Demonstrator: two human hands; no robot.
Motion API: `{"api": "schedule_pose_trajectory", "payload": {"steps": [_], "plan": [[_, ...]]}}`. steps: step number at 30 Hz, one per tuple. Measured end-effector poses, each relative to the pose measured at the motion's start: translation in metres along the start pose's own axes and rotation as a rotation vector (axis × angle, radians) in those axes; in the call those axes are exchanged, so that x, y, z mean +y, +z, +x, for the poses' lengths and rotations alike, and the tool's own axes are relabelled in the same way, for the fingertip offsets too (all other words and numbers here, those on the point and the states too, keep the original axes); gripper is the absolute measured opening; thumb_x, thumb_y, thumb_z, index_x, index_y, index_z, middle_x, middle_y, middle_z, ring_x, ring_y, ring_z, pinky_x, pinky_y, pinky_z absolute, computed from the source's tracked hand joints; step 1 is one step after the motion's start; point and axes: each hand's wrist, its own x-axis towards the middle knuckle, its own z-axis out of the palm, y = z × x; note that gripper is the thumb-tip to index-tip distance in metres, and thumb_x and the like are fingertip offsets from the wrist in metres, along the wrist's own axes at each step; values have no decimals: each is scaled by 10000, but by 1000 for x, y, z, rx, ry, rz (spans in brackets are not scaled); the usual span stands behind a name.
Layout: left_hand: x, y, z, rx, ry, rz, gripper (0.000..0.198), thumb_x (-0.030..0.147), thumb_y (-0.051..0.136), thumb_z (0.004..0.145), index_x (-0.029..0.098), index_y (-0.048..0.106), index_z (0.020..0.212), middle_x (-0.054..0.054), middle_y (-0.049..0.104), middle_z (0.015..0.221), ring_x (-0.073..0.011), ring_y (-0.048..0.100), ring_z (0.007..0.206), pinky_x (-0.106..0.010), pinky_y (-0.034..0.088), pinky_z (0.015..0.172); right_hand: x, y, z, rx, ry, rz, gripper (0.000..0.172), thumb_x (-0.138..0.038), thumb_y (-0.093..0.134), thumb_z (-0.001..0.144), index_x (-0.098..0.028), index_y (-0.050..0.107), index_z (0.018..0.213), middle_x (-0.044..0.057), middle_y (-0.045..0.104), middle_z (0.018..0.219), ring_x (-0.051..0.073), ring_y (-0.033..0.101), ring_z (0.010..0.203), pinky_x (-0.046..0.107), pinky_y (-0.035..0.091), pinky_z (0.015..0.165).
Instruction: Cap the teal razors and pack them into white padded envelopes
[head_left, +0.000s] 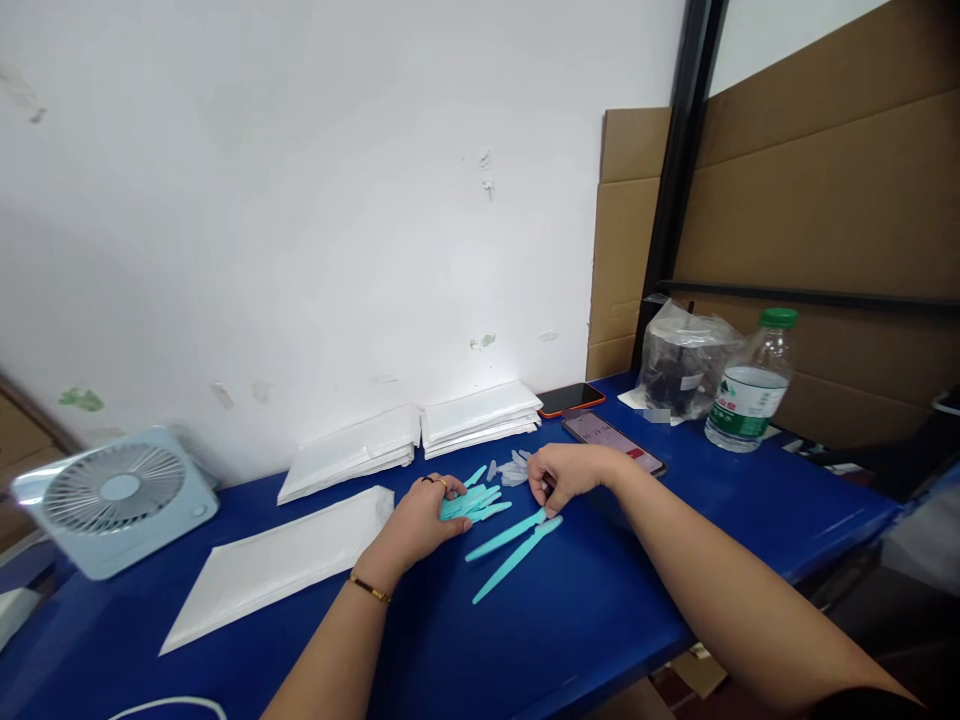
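Note:
My left hand (424, 515) rests at the left side of a loose pile of teal eyebrow razors (487, 497), touching it with thumb and fingers apart. To its right, my right hand (564, 475) is closed in a pinch at the upper end of a teal eyebrow razor (506, 537). Another teal razor (516, 562) lies just below that one on the blue table, nearly parallel. Small translucent pale caps (512, 468) are heaped between my hands, near the right fingertips. The fingers partly hide the pinched end.
White padded envelopes lie in two stacks, a left stack (352, 450) and a right stack (480, 418), with a single envelope (285, 560) in front. Two phones, orange-edged (571, 400) and lit (611, 440), a bagged cup (679, 365) and a bottle (750, 390) stand right; a fan (116, 500) left.

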Motion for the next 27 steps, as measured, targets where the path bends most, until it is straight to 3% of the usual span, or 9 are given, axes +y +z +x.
{"api": "schedule_pose_trajectory", "payload": {"steps": [5, 10, 14, 18, 20, 22, 25, 27], "plan": [[19, -10, -6, 123, 27, -72, 378, 473, 405, 838, 208, 577, 1045, -60, 586, 1024, -207, 518, 962, -303, 393, 826, -7, 4, 3, 63, -63, 1, 218, -306, 683, 632, -147, 674, 781, 0, 607, 690, 110, 516, 601, 192, 358, 525], [36, -11, -8, -13, 93, -1, 341, 462, 384, 858, 217, 620, 880, -22, 626, 816, -166, 553, 738, -253, 379, 651, -13, 8, 9, 256, -144, 55, 151, -268, 605, 721, -153, 637, 814, 2, 621, 711, 105, 527, 620, 186, 371, 552], [26, -15, -6, -3, 57, 166, 351, 414, 372, 870, 212, 642, 775, -33, 621, 762, -174, 560, 737, -259, 354, 648, -8, 6, 10, 364, -71, 69, 96, -217, 585, 723, -147, 625, 775, 4, 617, 684, 106, 527, 603, 185, 362, 535], [8, -19, -7, 18, 2, 197, 310, 462, 467, 804, 282, 646, 983, -34, 602, 1024, -221, 535, 946, -290, 376, 751, 0, -1, 4, 445, 82, 97, 163, -251, 603, 712, -142, 644, 826, 23, 625, 726, 117, 529, 615, 194, 359, 527], [3, -16, -8, 27, -25, 175, 519, 542, 548, 716, 288, 551, 1169, -51, 541, 1168, -258, 485, 1053, -316, 379, 812, -1, -2, -1, 383, 69, 86, 256, -334, 667, 661, -152, 659, 841, 22, 618, 750, 126, 529, 640, 199, 361, 536], [2, -11, -8, 22, -35, 135, 722, 592, 600, 635, 251, 469, 1258, -78, 497, 1227, -282, 442, 1113, -332, 376, 859, -6, -1, -3, 233, 12, 51, 343, -389, 730, 578, -167, 674, 833, 14, 610, 779, 130, 530, 663, 199, 362, 542], [4, -4, -7, -8, -28, 82, 603, 539, 602, 654, 225, 535, 1164, -77, 545, 1127, -260, 487, 1042, -320, 394, 837, -14, 5, -2, -24, -28, -8, 346, -361, 770, 512, -172, 680, 787, -2, 607, 760, 120, 523, 636, 194, 354, 527], [6, -3, -7, -37, -23, 51, 433, 475, 581, 693, 230, 584, 1050, -50, 585, 1002, -224, 536, 919, -301, 411, 771, -17, 9, 1, -104, -47, -40, 282, -316, 760, 532, -167, 673, 754, -12, 603, 717, 110, 512, 603, 193, 346, 519]]}}
